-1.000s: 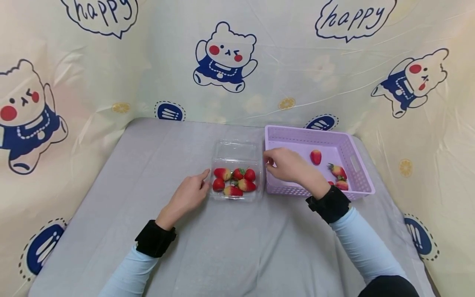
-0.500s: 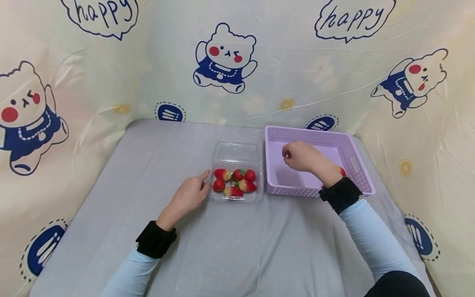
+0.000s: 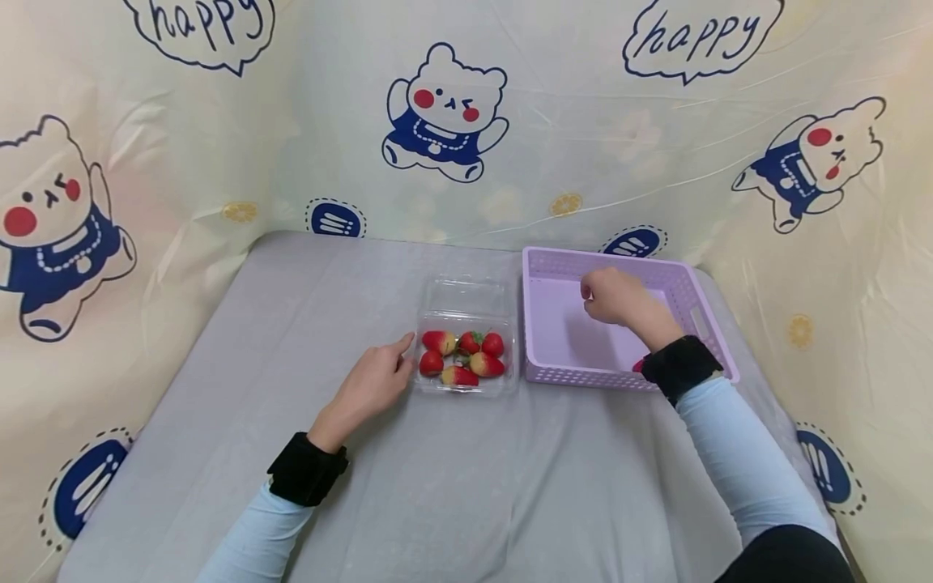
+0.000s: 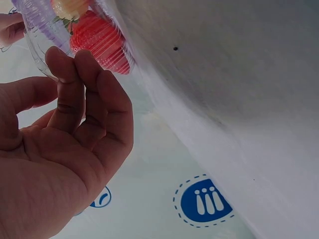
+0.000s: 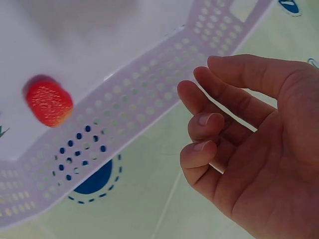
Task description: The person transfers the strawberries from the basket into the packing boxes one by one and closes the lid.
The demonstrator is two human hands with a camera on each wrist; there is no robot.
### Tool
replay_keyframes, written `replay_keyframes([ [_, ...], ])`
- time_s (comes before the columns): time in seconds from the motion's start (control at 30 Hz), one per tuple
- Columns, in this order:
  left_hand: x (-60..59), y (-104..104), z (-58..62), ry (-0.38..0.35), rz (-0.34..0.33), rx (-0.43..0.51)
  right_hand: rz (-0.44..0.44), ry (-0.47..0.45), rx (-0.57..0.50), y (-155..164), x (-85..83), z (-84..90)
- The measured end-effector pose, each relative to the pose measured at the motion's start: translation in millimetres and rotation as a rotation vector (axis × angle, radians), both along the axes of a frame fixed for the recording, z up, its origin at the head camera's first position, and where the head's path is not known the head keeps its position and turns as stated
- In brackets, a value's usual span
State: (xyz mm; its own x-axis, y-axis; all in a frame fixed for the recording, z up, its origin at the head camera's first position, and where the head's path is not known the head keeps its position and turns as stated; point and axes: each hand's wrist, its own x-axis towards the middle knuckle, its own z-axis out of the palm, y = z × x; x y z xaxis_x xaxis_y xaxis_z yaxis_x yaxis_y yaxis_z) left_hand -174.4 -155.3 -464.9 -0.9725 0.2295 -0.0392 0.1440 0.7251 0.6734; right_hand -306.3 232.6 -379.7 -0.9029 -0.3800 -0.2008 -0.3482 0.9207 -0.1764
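1. The step in hand looks to be fetching another strawberry from the basket to add to the clear box.
2. The right grip (image 3: 619,300) hangs over the purple basket (image 3: 576,375), its fingers loosely bent and the thumb near the forefinger; the right wrist view shows nothing between them, so it is relaxed and bare.
3. In that same view a strawberry (image 5: 48,102) lies on the basket floor near one wall, apart from the fingers, with a bit of green leaf (image 5: 2,132) at the picture's edge. From the head, the wristband (image 3: 683,370) hides most of that corner, so the number there cannot be told.
4. Several strawberries (image 3: 487,365) sit side by side in the clear box (image 3: 466,391), whose lid (image 3: 466,298) is folded back toward the far side of the table (image 3: 408,486).
5. The left grip (image 3: 368,385) holds nothing; its forefinger is at the box's left side, probably to steady it.
6. The next move calls for lowering the right fingers to a strawberry and pinching it gently, as soft fruit may bruise. A gap would then have to be found among those in the box.
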Motion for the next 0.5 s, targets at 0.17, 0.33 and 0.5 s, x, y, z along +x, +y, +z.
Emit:
replay_keyframes([
  [0.17, 0.2, 0.2, 1.3, -0.008, 0.006, 0.001, -0.032, -0.032, 0.011, 7.7, -8.0, -2.9],
  [0.33, 0.1, 0.1, 1.3, -0.004, 0.004, 0.001, -0.044, -0.037, 0.018, 12.4, -12.2, -2.9],
  [0.5, -0.3, 0.4, 1.2, 0.004, 0.001, 0.002, -0.059, -0.06, 0.02, 19.8, -17.3, -3.4],
])
